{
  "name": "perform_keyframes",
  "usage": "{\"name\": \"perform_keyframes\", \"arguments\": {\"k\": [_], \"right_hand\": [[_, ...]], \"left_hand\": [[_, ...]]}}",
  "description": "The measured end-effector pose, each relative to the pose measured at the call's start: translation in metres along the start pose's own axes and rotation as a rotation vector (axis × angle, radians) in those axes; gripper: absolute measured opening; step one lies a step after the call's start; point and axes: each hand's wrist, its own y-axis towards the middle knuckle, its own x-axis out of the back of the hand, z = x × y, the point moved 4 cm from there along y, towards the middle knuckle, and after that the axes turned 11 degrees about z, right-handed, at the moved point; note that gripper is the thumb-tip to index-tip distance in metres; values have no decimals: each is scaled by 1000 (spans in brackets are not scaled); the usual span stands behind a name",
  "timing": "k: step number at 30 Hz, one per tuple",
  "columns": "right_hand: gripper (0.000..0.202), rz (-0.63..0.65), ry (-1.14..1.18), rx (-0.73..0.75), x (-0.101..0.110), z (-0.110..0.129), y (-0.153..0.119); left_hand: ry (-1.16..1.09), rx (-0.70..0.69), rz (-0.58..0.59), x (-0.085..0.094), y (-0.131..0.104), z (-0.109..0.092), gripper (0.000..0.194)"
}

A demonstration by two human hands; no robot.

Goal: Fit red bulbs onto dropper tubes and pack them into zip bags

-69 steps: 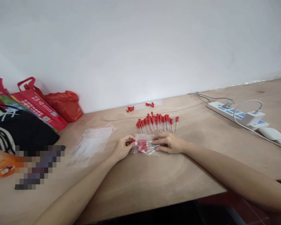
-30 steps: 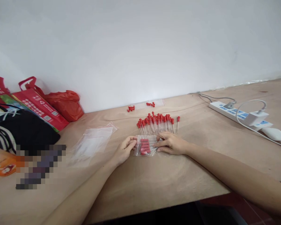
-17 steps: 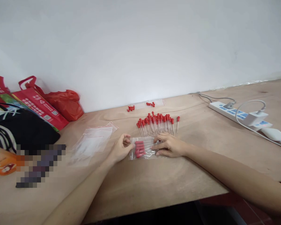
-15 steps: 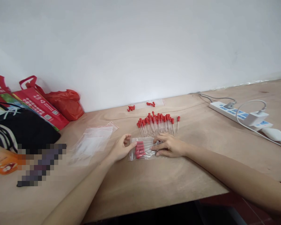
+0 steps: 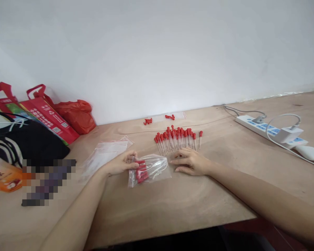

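Much of the left side is hard to read: a dark elongated object [image 5: 48,183] is masked by coarse blocks, so what it is cannot be told. Those blocks also cover an end of the orange packet [image 5: 10,180], which the left edge cuts off, as it does the black drawstring bag [image 5: 39,143]. On the right, a white adapter [image 5: 290,134] hides part of the power strip [image 5: 251,122]. The right hand [image 5: 190,162] blocks the lower tips of some fanned-out droppers [image 5: 176,136], and in the left hand [image 5: 122,163] the curled fingers are partly out of sight.

That hand pinches a clear zip bag [image 5: 158,170] near its zip end, thumb over the plastic. The bag is at the near middle of the wooden table [image 5: 157,212], in front of the fan. It is transparent, wrinkled and shiny, with a stack of red rubber bulbs [image 5: 142,172] showing through, all at the left end; glare and creases blur the clear tubes to their right, and the exact count is unclear. The right hand is open, palm down, fingers spread and holding nothing, its fingertips just beside the bag's far end; whether they touch it cannot be told.
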Motion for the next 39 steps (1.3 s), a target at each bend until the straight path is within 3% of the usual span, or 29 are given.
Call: {"name": "perform_keyframes", "arguments": {"k": [3,7,9,12,15,20,27,30,33,36,39], "right_hand": [[32,0,-2,-6,-1,-1,-1],[32,21,-20,-19,-3,-3,-1],[32,25,-21,-20,-3,-3,-1],[32,32,-13,-22,-3,-4,0],[33,36,-10,-26,-2,-3,0],[33,57,3,-31,-2,-3,0],[33,53,38,-29,-4,-5,-1],[33,48,31,-23,-3,-4,0],[32,48,28,-21,-2,-3,0],[31,60,42,-26,-3,-5,0],[31,62,59,-27,-4,-6,-1]], "left_hand": [[-93,3,-155,26,-13,7,34],[-250,-8,-640,52,-13,19,36],[-277,-23,-827,53,-2,23,34],[-238,3,-905,47,23,28,29],[-153,76,-920,44,37,34,30],[102,200,-868,52,32,37,44],[450,328,-836,85,39,15,26],[583,342,-812,91,27,7,22],[668,422,-752,85,-2,14,33],[876,691,-599,68,-28,33,58],[957,732,-552,50,-38,42,52]]}}
